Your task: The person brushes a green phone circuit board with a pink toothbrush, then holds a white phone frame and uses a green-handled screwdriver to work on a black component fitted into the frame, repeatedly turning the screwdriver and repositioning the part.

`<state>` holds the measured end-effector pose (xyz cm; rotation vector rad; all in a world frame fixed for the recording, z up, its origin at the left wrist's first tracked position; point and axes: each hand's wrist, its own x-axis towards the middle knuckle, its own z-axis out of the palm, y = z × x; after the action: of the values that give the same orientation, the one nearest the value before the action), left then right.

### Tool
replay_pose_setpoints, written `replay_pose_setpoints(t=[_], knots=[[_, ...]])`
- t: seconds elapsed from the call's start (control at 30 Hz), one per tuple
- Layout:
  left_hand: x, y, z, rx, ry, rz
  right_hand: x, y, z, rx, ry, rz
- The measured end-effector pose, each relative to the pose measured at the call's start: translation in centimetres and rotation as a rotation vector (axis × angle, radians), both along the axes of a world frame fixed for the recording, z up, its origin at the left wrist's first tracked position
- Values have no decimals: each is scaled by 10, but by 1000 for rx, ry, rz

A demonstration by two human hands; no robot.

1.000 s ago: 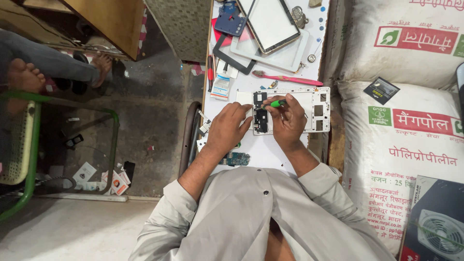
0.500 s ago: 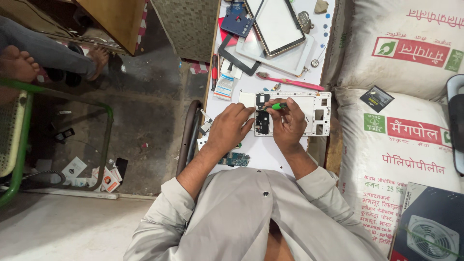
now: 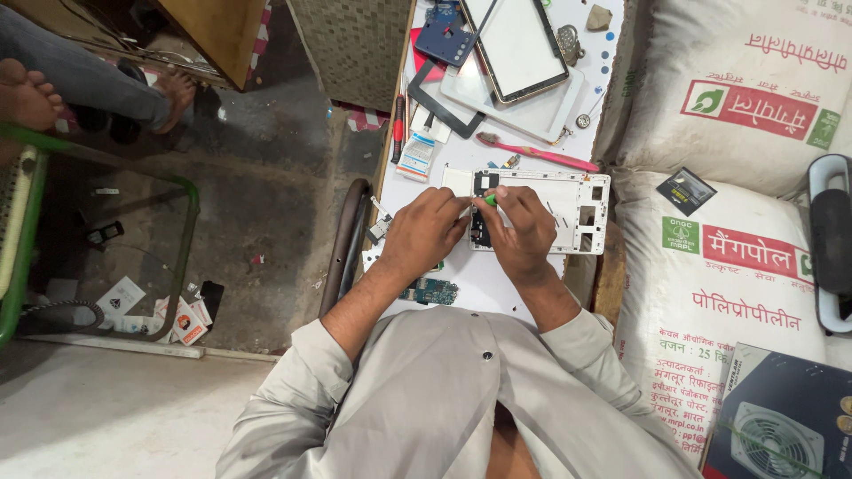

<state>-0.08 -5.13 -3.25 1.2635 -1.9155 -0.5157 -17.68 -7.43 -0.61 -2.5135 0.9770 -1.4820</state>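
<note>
A white phone frame (image 3: 568,206) lies flat on the narrow white worktable (image 3: 497,284), its inside facing up. My left hand (image 3: 424,232) rests on the frame's left end and holds it down. My right hand (image 3: 524,232) grips a small green-handled tool (image 3: 490,200), its tip down on the frame near a dark cut-out. The tool's shaft is hidden by my fingers. A small green circuit board (image 3: 432,291) lies on the table just below my left wrist.
Farther up the table lie a pink toothbrush (image 3: 541,153), a tablet screen (image 3: 519,44), a black bezel (image 3: 441,99), a red-handled screwdriver (image 3: 398,127) and small parts. Big white sacks (image 3: 737,248) stand on the right. Another person's bare feet (image 3: 27,93) show at top left.
My hands keep their places on the phone frame with the green tool. The view has shifted slightly; the other person's feet have moved a little to the left.
</note>
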Motion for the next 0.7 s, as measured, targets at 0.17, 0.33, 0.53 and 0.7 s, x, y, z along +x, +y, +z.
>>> replay_pose_setpoints(t=[0.17, 0.33, 0.53, 0.7], knots=[[0, 0, 1, -21, 5, 1, 1, -1, 0, -25, 12, -31], [1, 1, 1, -24, -1, 5, 2, -1, -1, -43, 14, -45], [1, 1, 2, -20, -2, 5, 4, 1, 0, -45, 10, -72], [1, 0, 2, -26, -1, -1, 7, 1, 0, -60, 4, -107]])
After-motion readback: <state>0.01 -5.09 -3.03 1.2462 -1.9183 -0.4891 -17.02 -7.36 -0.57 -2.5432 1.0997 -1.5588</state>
